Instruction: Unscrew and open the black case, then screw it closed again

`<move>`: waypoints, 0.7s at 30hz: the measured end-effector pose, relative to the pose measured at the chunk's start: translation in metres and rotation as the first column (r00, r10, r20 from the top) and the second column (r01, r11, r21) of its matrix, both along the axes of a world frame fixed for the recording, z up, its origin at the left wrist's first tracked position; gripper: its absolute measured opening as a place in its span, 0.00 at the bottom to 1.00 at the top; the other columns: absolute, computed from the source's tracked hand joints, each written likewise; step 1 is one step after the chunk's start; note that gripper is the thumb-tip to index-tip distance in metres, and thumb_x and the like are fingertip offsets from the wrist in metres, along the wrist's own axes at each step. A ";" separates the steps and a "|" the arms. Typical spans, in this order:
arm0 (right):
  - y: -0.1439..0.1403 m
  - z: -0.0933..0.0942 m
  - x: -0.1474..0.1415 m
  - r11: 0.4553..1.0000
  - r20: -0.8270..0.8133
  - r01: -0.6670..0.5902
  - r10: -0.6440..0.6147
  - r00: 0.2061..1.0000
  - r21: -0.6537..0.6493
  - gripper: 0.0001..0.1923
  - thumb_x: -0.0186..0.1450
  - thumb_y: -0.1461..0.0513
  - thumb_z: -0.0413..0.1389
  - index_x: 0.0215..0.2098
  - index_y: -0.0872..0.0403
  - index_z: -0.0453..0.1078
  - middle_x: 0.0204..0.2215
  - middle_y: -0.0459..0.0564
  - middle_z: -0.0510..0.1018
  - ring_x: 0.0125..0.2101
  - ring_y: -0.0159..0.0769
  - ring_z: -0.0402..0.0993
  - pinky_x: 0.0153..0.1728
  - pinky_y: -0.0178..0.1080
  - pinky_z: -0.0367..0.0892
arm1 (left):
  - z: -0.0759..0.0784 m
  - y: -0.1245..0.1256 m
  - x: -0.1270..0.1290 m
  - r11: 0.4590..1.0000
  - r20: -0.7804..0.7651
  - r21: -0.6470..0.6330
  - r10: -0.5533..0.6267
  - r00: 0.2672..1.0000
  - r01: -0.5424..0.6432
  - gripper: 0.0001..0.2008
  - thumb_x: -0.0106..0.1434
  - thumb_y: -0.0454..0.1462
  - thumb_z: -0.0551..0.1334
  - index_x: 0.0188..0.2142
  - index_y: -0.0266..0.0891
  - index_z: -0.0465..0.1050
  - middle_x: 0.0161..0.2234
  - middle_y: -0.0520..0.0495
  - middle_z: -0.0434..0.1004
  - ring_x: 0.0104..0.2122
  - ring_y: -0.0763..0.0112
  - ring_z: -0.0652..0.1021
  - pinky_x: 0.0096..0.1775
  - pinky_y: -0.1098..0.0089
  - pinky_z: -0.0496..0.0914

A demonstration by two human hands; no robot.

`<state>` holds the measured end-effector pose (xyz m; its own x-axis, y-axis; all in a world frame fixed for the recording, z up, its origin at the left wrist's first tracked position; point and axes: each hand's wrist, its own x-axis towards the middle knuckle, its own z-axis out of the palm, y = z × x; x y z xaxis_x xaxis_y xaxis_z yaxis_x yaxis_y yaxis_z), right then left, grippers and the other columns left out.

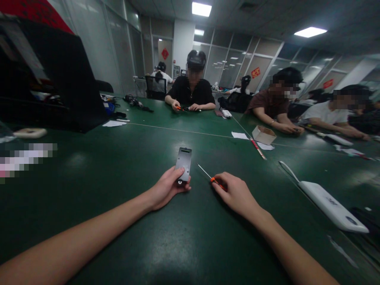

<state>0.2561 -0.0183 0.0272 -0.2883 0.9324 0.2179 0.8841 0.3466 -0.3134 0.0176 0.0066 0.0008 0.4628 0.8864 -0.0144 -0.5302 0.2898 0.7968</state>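
Note:
My left hand (170, 186) is closed around a flat grey rectangular metal case (184, 160), held upright with the thumb across its face. A dark slot shows near the case's top end, and a small round fitting sits at its lower end. My right hand (234, 192) grips a screwdriver by its orange handle (218, 183); the thin shaft (204, 171) points up and left toward the case. The screwdriver tip and the case are apart. Part of the handle is hidden under my fingers.
The green table (178, 237) spreads all around. A white power bank (331, 206) with a strap lies at right. Farther off are a small open box (263, 135), papers and a red strip (258, 149). A dark box (68, 79) stands at left. Several people sit across and to the right.

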 end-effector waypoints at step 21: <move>-0.020 0.005 -0.022 0.983 -0.209 -0.115 0.143 0.968 0.141 0.12 0.69 0.59 0.54 0.47 0.53 0.74 0.42 0.53 0.81 0.40 0.42 0.79 0.45 0.44 0.72 | -0.002 0.010 -0.004 0.966 -0.095 -0.033 0.252 0.963 -0.256 0.16 0.57 0.36 0.69 0.40 0.40 0.64 0.34 0.51 0.74 0.33 0.72 0.79 0.44 0.63 0.74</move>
<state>0.2345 -0.0383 0.0320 -0.3371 0.8513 0.4021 0.7450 0.5023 -0.4390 0.0139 0.0168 -0.0008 0.2174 0.9721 -0.0876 -0.5181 0.1911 0.8337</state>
